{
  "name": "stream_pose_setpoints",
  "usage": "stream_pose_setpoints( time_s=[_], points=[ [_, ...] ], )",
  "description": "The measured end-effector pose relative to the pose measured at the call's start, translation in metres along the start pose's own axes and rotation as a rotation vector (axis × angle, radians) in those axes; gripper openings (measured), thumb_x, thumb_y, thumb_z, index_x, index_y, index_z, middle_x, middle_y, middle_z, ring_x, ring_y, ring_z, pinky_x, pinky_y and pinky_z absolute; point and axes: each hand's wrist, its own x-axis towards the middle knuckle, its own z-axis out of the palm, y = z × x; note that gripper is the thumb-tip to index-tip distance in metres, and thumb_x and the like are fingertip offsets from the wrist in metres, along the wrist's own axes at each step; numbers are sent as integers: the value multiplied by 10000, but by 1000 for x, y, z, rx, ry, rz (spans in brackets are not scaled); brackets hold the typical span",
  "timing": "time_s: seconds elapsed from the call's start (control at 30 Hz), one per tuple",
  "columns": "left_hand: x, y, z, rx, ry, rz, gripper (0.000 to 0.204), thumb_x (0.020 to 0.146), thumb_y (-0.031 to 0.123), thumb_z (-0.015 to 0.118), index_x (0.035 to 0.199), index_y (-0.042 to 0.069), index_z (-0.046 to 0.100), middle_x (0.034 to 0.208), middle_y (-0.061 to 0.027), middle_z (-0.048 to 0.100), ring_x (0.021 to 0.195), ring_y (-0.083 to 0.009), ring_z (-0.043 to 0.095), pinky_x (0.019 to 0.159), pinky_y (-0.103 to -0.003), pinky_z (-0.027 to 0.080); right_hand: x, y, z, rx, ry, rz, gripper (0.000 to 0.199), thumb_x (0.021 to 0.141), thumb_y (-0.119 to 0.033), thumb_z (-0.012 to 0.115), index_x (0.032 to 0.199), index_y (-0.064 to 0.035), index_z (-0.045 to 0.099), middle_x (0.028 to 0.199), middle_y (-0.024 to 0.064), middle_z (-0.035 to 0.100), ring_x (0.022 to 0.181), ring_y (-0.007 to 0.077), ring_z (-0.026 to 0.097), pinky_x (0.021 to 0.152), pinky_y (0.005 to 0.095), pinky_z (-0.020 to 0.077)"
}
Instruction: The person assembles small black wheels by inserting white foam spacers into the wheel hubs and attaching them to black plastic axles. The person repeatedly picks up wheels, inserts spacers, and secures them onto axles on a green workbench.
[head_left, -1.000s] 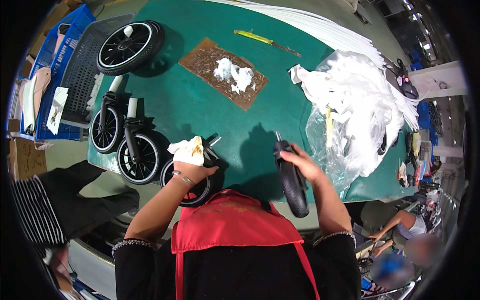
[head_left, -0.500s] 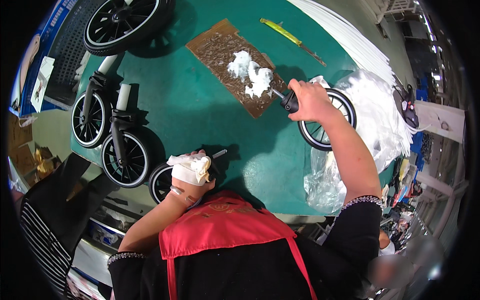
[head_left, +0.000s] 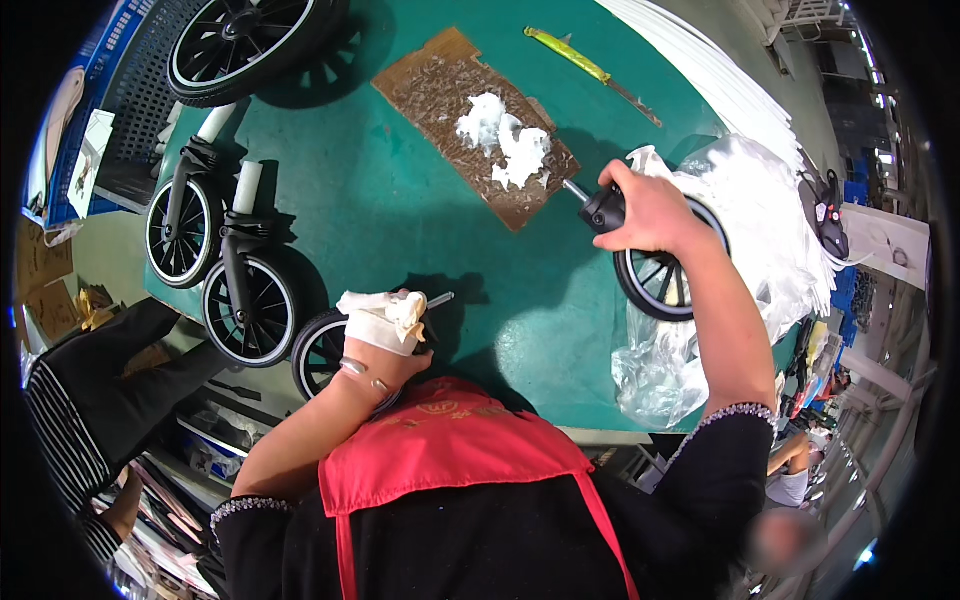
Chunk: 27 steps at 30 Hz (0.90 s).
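Green tabletop (head_left: 400, 190) underlies all. Right side: heap of white and clear plastic sheeting (head_left: 750, 220). Upper left: large black spoked wheel (head_left: 236, 25). Mid-tabletop: brown flat rectangular board (head_left: 425, 85). Left edge: two black wheels on dark forks with white tubes (head_left: 236, 275). Black wheel unit with silver pin (head_left: 604, 212) beside the sheeting, pin toward the board's right corner; contact unclear. Right hand (head_left: 655, 210) grips it, fingers curled round its dark housing. Second black spoked wheel (head_left: 312, 350) at near edge, beneath white-wrapped left hand (head_left: 388, 340); those fingers hidden, grip cannot be told. Beyond the board: slim yellow-handled tool (head_left: 567, 53). Smallest: soft white lumps (head_left: 522, 155) on the board.
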Motion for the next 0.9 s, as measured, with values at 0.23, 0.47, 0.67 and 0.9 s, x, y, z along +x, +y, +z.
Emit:
stream_pose_setpoints(
  time_s=[0.23, 0.47, 0.67, 0.9],
  points=[
    [6, 3, -16, 151, 113, 6, 643, 623, 503, 739, 1046, 58, 548, 944, -107, 607, 901, -301, 588, 829, -409, 443, -42, -11, 20, 230, 57, 97, 742, 572, -335, 835, 1177, -97, 476, 1056, 161, 644, 994, 315, 630, 863, 381, 479],
    [4, 8, -3, 144, 44, -71, 661, 618, 547, 714, 1041, 64, 560, 946, -113, 609, 940, -299, 579, 881, -417, 411, 21, -1, 35, -385, 213, 16, 672, 541, -278, 809, 1116, -131, 494, 941, 103, 604, 932, 297, 619, 851, 426, 445],
    [0, 11, -1, 111, 89, -82, 667, 609, 544, 734, 1032, 59, 562, 903, -123, 604, 947, -309, 574, 898, -417, 403, 42, -19, 28, -574, 126, -67, 710, 533, -255, 835, 1154, -123, 517, 982, 96, 615, 978, 271, 617, 939, 425, 432],
    [0, 10, -5, 39, 206, -113, 639, 610, 448, 785, 1062, 76, 529, 952, -91, 620, 926, -287, 594, 846, -404, 430, 19, 2, 23, -405, 51, -28, 694, 518, -261, 842, 1123, -123, 534, 997, 101, 631, 994, 286, 619, 943, 435, 428]
  ],
)
